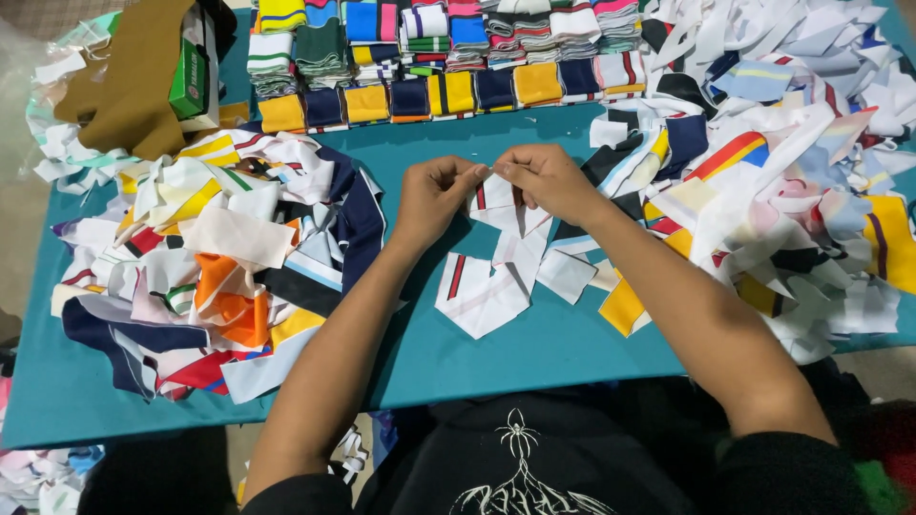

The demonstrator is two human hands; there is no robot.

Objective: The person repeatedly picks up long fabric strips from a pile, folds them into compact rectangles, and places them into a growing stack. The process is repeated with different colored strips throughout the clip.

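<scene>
both hands share one grip on a single white knit collar piece with a thin red-and-dark stripe: the left hand pinches its upper edge between thumb and forefinger, and the right hand pinches the same edge just beside it, fingertips almost touching. the piece hangs limp from the pinch, its lower end resting on a small heap of similar white ribbed strips with pointed ends, lying on the teal table between the forearms. left of the arms sits a loose pile of mixed collar pieces, soft and crumpled, in white, orange, navy and yellow. right of the arms a larger, tangled heap of collar pieces spreads to the table's edge. farther back, neat folded stacks of striped knit bands stand in rows, and at far left an olive-brown cloth drapes over a green box.
</scene>
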